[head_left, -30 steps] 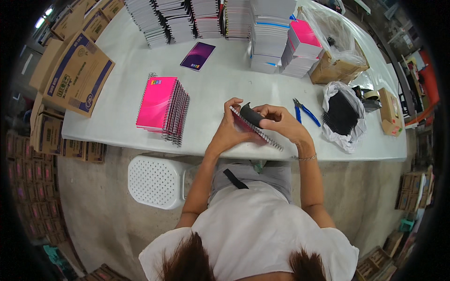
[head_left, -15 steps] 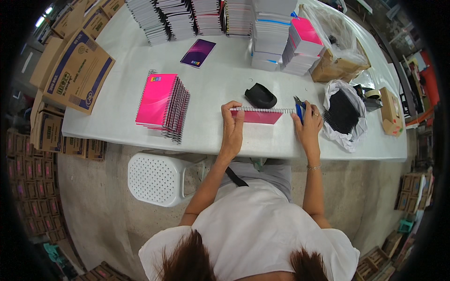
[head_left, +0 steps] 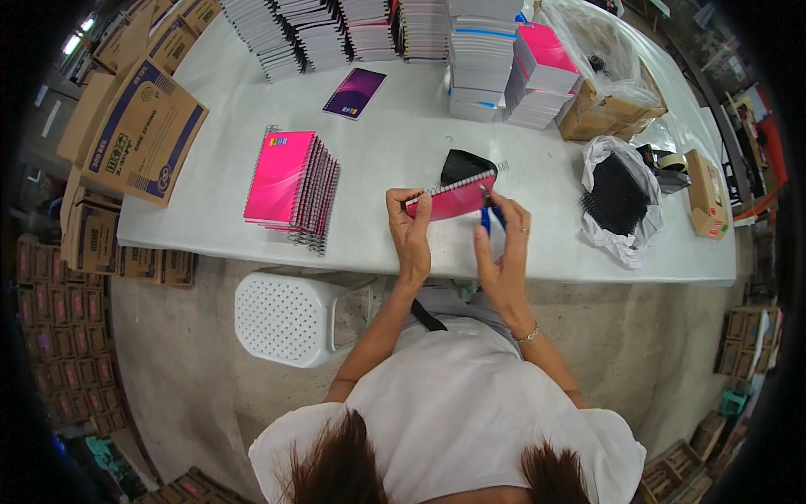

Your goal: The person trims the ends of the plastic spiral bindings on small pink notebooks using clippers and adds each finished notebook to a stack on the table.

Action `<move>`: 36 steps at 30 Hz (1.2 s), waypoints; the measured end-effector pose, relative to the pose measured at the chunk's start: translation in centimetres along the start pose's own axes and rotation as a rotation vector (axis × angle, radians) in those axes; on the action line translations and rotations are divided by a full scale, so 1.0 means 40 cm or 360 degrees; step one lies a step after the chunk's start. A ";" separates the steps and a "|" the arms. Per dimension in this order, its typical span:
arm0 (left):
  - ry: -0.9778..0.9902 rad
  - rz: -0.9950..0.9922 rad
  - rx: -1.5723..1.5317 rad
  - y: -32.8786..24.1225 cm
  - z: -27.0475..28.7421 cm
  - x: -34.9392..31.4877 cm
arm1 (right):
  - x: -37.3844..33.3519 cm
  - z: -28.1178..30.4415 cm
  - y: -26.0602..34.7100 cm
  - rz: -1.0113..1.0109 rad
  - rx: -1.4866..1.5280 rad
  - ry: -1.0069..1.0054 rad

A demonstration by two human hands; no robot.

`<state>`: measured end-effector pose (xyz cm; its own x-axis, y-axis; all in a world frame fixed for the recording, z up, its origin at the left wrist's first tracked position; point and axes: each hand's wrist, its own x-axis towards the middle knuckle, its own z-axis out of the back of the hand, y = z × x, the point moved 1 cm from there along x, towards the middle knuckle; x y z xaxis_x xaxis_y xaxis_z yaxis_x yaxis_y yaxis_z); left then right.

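Note:
A pink spiral notebook [head_left: 456,201] is held on edge, spiral side up, its right end angled away from me. My left hand [head_left: 409,239] grips its left end between thumb and fingers. In my right hand [head_left: 505,273] is a pair of blue-handled pliers [head_left: 486,217], their jaws close to the notebook's right part; whether they touch it I cannot tell. A bit of wire coil [head_left: 503,166] sticks out past the notebook's right end. Just behind the notebook sits a black rounded object [head_left: 462,163], partly hidden by it.
A stack of pink spiral notebooks [head_left: 284,178] stands to the left, a purple notebook [head_left: 355,93] beyond it. Tall paper stacks [head_left: 483,59] line the back. To the right are black coils [head_left: 617,197] in white wrapping and a tape dispenser [head_left: 672,172]. A white stool [head_left: 281,317] stands lower left.
My right hand has brought the pliers leftward to the notebook. The notebook's right end has swung away from me and up, now overlapping the black object.

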<state>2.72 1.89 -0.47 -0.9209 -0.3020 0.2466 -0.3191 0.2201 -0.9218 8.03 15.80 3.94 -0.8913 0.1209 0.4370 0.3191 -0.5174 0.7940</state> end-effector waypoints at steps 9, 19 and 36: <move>0.0119 -0.0012 0.0222 -0.009 0.036 -0.021 | -0.016 -0.059 0.015 -0.0103 0.0144 0.0121; 0.0159 -0.0144 0.0655 -0.049 0.045 -0.019 | -0.029 -0.059 0.016 -0.0093 0.0137 0.0093; 0.0204 0.0043 0.0579 -0.092 0.052 -0.032 | -0.051 -0.055 0.052 0.0210 -0.0057 0.0215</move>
<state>5.52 -0.45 1.98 -0.9557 -0.1774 0.2349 -0.2151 -0.1241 -0.9687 9.81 12.62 3.78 -0.8784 -0.0638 0.4737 0.4267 -0.5514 0.7169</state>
